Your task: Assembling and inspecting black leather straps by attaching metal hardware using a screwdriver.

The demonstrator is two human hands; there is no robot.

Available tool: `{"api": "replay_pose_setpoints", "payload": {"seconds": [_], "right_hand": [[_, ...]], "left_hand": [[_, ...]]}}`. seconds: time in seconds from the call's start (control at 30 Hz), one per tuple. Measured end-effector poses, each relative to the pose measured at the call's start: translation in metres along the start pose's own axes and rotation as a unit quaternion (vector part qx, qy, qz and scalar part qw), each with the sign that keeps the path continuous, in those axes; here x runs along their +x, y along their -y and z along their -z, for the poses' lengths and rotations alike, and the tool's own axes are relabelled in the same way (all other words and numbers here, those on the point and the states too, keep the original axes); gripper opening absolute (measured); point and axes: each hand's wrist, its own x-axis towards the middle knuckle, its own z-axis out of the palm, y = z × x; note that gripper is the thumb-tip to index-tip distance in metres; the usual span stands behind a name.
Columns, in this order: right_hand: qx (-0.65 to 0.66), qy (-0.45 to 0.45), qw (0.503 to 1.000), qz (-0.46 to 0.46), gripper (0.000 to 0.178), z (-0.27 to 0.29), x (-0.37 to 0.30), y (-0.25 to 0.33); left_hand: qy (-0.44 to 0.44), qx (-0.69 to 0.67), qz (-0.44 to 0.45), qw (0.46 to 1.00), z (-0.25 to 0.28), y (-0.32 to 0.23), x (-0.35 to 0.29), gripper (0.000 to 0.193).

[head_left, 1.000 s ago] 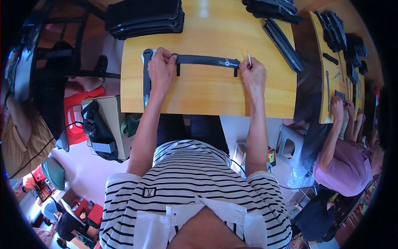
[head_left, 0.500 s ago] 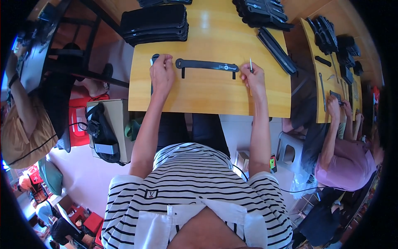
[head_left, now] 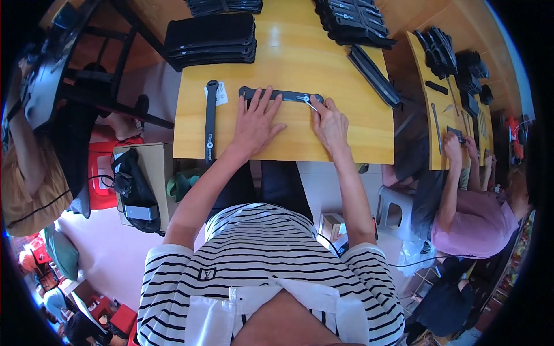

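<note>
A black strap [head_left: 293, 96] with a rounded, holed end and pale printing lies crosswise on the wooden table. My left hand [head_left: 255, 122] rests over its left part, fingers spread and palm down. At the strap's right end my right hand [head_left: 332, 126] is closed round a slim pen-like tool [head_left: 312, 106], whose light tip sits by the printed mark; most of the tool is hidden in the fingers. To the left, a second black strap [head_left: 210, 121] lies lengthwise toward me, partly over a small white paper [head_left: 221, 93].
Stacked black fabric pieces [head_left: 210, 37] stand at the back left of the table [head_left: 352, 135], bundled straps [head_left: 355, 23] at the back right. A long folded black piece [head_left: 374, 75] lies slanted by the right edge. On the right, a co-worker in pink [head_left: 476, 222] works at another table.
My left hand has left the lengthwise strap and now lies flat on the crosswise one. My right hand has brought the slim tool leftward onto that strap's right end.
</note>
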Motion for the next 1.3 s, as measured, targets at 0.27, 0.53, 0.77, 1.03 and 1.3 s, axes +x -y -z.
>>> {"api": "replay_pose_setpoints", "payload": {"seconds": [0.27, 0.53, 0.77, 1.03, 1.3], "right_hand": [[0.006, -0.012, 1.0, -0.006, 0.025, 0.002, 0.003, -0.005], [-0.018, -0.04, 0.998, -0.054, 0.026, 0.006, -0.004, -0.004], [0.046, -0.063, 0.996, -0.041, 0.024, 0.004, -0.007, -0.014], [0.183, -0.108, 0.976, -0.035, 0.019, 0.007, -0.044, 0.002], [0.25, 0.04, 0.967, -0.001, 0.017, -0.002, -0.072, 0.083]], "left_hand": [[-0.004, -0.02, 0.003, 1.0, 0.001, 0.005, -0.001, 0.062], [0.026, -0.054, 0.008, 0.998, 0.004, 0.008, -0.004, 0.061], [0.001, -0.034, 0.063, 0.997, 0.007, 0.015, -0.015, 0.067], [-0.113, -0.103, 0.241, 0.958, 0.068, 0.045, -0.068, 0.059], [-0.01, -0.302, 0.338, 0.891, 0.043, 0.068, -0.094, 0.037]]}}
